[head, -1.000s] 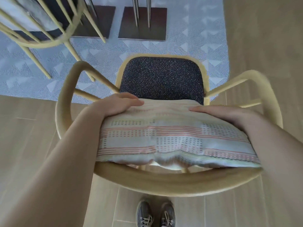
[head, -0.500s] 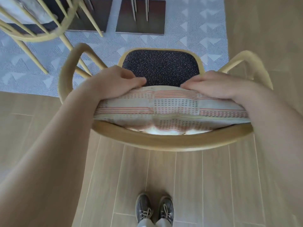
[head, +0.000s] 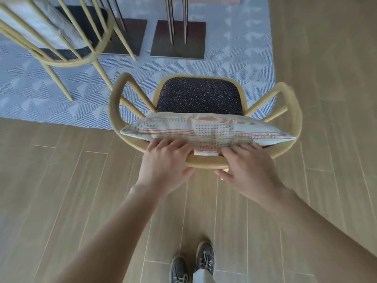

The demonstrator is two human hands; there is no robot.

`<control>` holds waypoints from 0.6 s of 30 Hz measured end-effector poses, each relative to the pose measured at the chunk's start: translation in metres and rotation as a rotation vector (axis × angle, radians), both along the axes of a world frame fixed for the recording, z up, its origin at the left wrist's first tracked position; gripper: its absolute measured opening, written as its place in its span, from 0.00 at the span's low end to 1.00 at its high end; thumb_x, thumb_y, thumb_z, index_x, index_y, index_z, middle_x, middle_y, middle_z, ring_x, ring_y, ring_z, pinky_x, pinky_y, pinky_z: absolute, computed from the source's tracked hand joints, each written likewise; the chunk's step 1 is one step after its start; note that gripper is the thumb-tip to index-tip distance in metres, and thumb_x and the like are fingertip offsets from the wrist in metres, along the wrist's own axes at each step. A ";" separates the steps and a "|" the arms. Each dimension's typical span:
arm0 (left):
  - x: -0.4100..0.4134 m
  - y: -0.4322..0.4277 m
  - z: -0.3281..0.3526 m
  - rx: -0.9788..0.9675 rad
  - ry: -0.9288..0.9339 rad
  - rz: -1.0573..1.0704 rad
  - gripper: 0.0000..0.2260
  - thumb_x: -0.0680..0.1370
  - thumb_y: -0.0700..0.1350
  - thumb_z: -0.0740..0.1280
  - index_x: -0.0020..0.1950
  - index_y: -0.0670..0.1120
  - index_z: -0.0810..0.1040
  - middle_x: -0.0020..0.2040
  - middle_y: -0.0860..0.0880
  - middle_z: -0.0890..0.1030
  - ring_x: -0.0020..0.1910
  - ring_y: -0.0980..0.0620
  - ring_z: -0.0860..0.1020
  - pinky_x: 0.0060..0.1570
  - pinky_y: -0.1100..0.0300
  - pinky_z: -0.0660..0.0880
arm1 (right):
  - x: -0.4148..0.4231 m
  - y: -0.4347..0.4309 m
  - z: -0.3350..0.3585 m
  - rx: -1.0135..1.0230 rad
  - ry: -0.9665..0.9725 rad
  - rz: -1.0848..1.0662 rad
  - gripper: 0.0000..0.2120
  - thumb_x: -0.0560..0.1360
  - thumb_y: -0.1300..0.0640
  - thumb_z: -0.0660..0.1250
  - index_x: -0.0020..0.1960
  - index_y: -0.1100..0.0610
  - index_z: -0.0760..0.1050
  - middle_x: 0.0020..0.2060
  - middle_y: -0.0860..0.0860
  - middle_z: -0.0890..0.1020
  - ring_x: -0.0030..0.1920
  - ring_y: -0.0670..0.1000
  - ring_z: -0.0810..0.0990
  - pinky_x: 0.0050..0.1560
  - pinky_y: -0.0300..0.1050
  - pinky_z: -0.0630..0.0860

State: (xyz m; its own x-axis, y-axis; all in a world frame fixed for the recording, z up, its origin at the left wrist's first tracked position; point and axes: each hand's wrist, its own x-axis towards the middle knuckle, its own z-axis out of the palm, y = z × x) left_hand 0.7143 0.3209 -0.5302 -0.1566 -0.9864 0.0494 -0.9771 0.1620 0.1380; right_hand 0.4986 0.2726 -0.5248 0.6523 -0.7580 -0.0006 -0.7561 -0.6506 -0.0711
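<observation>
Two hands are at work here, both on the same piece of wood. The left hand point(head: 165, 162) curls over the back rail point(head: 206, 161) of the armchair point(head: 115, 103), fingers point(head: 169, 142) on top and thumb underneath, so it grips the rail. The right hand point(head: 247, 167) grips the rail just beside it in the same way, thumb tucked under. The fingertips of both hands touch the lower edge of the one striped cushion point(head: 204, 129).

That cushion stands on its edge on the armchair, leaning against the inside of the back rail. Its long axis runs crosswise from one armrest to the other, and its broad face looks forward over the dark speckled seat pad point(head: 201, 94). Its ends reach both armrests.

There are two chairs in all. The second chair point(head: 67, 62) stands well off from the armchair's front left and carries one pale cushion point(head: 40, 29) of its own. Beyond the armchair's front are two dark square bases point(head: 130, 37) point(head: 179, 41), each with metal posts rising from it. One patterned grey rug point(head: 40, 94) lies under the armchair's front part. Its back part is over the wooden floor point(head: 61, 180). Behind the armchair are the person's two laced shoes point(head: 179, 270) point(head: 205, 256).
</observation>
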 end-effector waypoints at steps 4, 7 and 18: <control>0.007 -0.034 0.008 0.282 -0.160 -0.065 0.13 0.76 0.58 0.67 0.53 0.53 0.84 0.60 0.57 0.83 0.56 0.46 0.84 0.47 0.53 0.75 | 0.020 -0.021 0.006 0.087 0.189 0.013 0.12 0.79 0.42 0.66 0.56 0.48 0.82 0.40 0.52 0.86 0.42 0.59 0.86 0.37 0.48 0.70; 0.009 -0.041 0.007 0.275 -0.230 -0.092 0.15 0.78 0.59 0.65 0.55 0.53 0.85 0.62 0.58 0.83 0.54 0.47 0.84 0.47 0.53 0.75 | 0.017 -0.032 0.007 0.095 0.195 0.059 0.11 0.81 0.45 0.65 0.57 0.47 0.83 0.40 0.52 0.87 0.42 0.58 0.86 0.39 0.50 0.77; 0.019 -0.115 0.009 0.243 -0.225 0.000 0.13 0.79 0.60 0.67 0.56 0.55 0.84 0.64 0.58 0.81 0.60 0.48 0.82 0.52 0.50 0.74 | 0.038 -0.112 0.005 0.044 0.184 0.070 0.09 0.81 0.52 0.65 0.59 0.47 0.82 0.42 0.52 0.88 0.43 0.59 0.87 0.38 0.48 0.69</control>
